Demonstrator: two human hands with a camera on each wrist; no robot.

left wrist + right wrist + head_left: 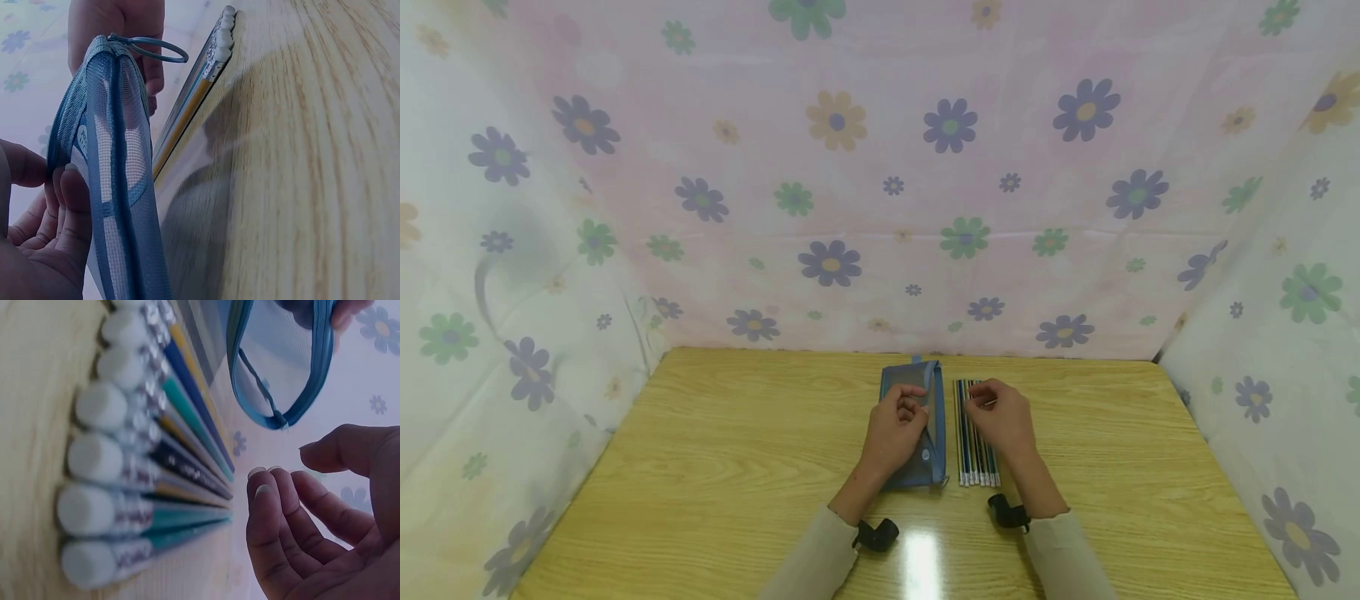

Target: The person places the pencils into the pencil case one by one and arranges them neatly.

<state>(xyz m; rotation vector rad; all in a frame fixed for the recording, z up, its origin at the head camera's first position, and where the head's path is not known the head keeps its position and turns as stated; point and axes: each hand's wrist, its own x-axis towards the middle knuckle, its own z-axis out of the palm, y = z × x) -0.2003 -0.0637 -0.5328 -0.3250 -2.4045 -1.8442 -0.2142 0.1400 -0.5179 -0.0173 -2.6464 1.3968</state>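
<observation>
A blue mesh pencil case (917,475) lies on the table, its zipped side gaping open in the right wrist view. My left hand (891,429) pinches the edge of that opening between thumb and fingers, as the left wrist view shows. Just right of the case, a row of striped pencils (973,454) lies side by side, white eraser ends (103,406) toward me. Over these pencils hovers my right hand (1003,417), its fingers loosely bent. In the right wrist view a gap shows between its thumb and fingertips, with nothing held.
The wood-grain table (737,442) extends to both sides. Flower-printed cloth (880,208) hangs behind it and along the left and right. A metal ring (159,49) hangs from the case's zipper end. Black wrist cameras (877,535) sit at both sleeves.
</observation>
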